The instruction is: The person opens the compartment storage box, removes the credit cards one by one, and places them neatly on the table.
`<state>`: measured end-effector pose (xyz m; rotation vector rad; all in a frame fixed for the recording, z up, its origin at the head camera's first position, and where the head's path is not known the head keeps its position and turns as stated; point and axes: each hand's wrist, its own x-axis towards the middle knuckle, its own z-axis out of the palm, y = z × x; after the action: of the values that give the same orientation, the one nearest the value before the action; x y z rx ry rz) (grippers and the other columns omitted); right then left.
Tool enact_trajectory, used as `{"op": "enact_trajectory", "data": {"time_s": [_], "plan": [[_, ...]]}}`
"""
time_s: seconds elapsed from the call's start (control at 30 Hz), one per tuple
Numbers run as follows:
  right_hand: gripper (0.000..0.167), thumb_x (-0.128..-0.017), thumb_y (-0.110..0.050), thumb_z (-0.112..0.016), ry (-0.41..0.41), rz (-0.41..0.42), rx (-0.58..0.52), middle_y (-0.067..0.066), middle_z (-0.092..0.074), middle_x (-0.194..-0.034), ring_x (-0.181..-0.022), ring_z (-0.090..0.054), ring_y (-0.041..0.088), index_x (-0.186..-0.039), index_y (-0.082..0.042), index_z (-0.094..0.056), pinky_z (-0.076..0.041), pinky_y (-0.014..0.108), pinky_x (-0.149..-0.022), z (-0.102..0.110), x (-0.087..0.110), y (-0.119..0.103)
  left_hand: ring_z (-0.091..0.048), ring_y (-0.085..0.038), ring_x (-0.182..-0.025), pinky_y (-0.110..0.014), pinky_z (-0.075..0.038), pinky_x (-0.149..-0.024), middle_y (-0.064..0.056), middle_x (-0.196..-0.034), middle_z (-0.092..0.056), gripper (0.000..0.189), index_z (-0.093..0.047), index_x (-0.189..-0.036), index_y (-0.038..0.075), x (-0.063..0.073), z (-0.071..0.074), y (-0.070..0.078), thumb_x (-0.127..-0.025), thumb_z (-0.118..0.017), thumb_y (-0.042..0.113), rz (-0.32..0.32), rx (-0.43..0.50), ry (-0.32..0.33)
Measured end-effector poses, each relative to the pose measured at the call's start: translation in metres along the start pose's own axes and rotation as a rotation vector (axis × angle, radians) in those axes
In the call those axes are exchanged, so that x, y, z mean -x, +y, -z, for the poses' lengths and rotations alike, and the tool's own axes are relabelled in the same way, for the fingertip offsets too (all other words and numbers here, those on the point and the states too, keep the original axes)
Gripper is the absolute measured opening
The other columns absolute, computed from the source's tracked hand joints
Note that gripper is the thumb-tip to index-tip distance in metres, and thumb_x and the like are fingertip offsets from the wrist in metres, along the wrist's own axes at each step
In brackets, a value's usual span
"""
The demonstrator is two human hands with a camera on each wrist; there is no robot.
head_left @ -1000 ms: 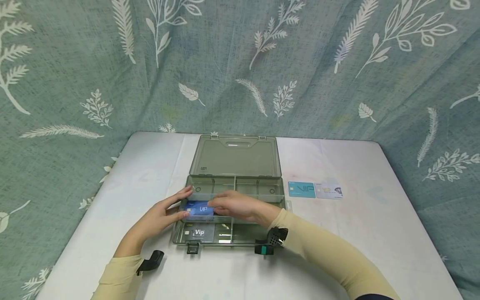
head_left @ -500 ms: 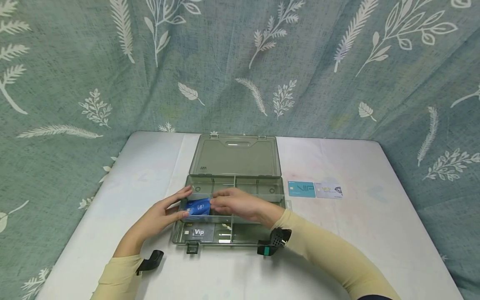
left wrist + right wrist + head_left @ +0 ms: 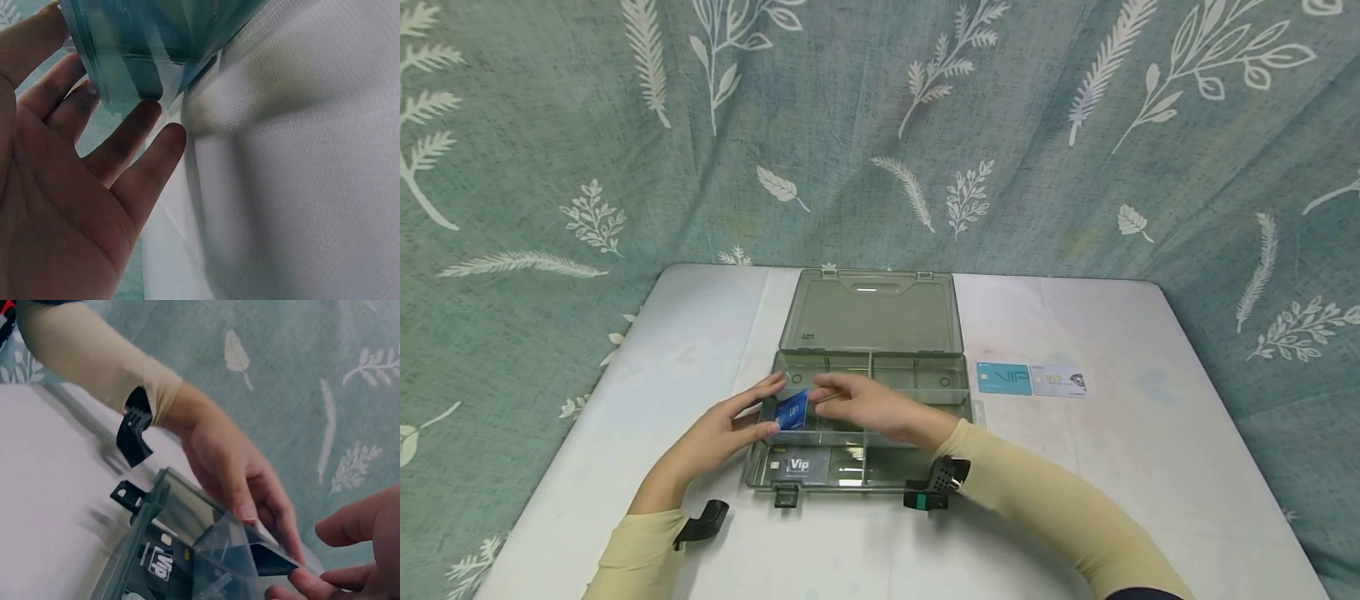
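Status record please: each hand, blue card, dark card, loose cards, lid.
Left hand: holds left end of clear tray
Right hand: fingertips at raised edge of blue VIP card
Blue VIP card: tilted, inside tray's left part
Dark Vip card: front left compartment of case
Teal card, white card: side by side on table, right of case
Lid: open

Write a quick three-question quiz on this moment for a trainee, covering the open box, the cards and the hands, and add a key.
1. Pick one. The blue card is:
A) lying flat, far from both hands
B) tilted up next to the right hand
C) hidden under the dark card
2. True or false: the box's lid is open.
3. How many cards lie on the table to the right of the box?

Key: 1. B. 2. True. 3. Two, the teal card and the pale card.
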<state>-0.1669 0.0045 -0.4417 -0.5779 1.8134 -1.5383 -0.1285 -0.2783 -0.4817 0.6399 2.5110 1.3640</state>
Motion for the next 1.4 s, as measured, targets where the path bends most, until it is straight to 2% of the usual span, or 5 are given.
{"op": "enact_trajectory", "data": {"time_s": [0.2, 0.5, 0.87, 1.1, 1.4], "plan": [[0.057, -0.103, -0.013, -0.061, -0.007, 0.038, 0.054, 0.016, -0.058, -0.140, -0.123, -0.060, 0.022, -0.153, 0.002, -0.040, -0.053, 0.028, -0.101, -0.006, -0.008, 0.004, -0.023, -0.041, -0.151, -0.057, -0.035, -0.116, -0.009, -0.167, -0.025, 0.064, -0.043, -0.154, 0.005, -0.001, -0.001, 0.000, -0.099, -0.069, 0.020, 0.008, 0.006, 0.000], [0.051, -0.102, -0.021, -0.065, 0.062, 0.069, 0.218, 0.013, -0.062, -0.132, -0.118, -0.065, 0.023, -0.148, -0.005, -0.050, -0.057, 0.022, -0.087, -0.017, -0.019, 0.007, -0.023, -0.040, -0.151, -0.055, -0.035, -0.116, -0.006, -0.167, -0.026, 0.064, -0.042, -0.156, 0.008, 0.000, 0.000, 0.000, -0.099, -0.069, 0.020, 0.014, 0.014, 0.003], [0.040, -0.100, -0.030, -0.069, 0.177, 0.115, 0.343, 0.002, -0.070, -0.115, -0.094, -0.068, 0.006, -0.134, -0.011, -0.060, -0.057, 0.019, -0.069, -0.027, -0.030, 0.013, -0.023, -0.041, -0.151, -0.058, -0.035, -0.116, -0.006, -0.167, -0.025, 0.065, -0.042, -0.157, 0.013, 0.001, 0.000, 0.002, -0.099, -0.069, 0.020, 0.022, 0.004, 0.005], [0.037, -0.097, -0.021, -0.071, 0.193, 0.108, 0.332, 0.002, -0.071, -0.109, -0.080, -0.065, 0.003, -0.130, -0.008, -0.061, -0.056, 0.018, -0.065, -0.028, -0.030, 0.012, -0.024, -0.041, -0.151, -0.059, -0.035, -0.115, -0.007, -0.168, -0.025, 0.065, -0.041, -0.156, 0.009, 0.001, 0.000, 0.001, -0.099, -0.069, 0.021, 0.022, -0.005, 0.004], [0.033, -0.096, -0.012, -0.071, 0.190, 0.126, 0.326, 0.001, -0.069, -0.104, -0.072, -0.061, 0.004, -0.128, -0.006, -0.062, -0.054, 0.019, -0.059, -0.027, -0.029, 0.011, -0.023, -0.040, -0.151, -0.060, -0.034, -0.116, -0.006, -0.168, -0.025, 0.065, -0.041, -0.156, 0.009, 0.001, 0.000, 0.001, -0.099, -0.069, 0.021, 0.027, 0.002, 0.006]]}}
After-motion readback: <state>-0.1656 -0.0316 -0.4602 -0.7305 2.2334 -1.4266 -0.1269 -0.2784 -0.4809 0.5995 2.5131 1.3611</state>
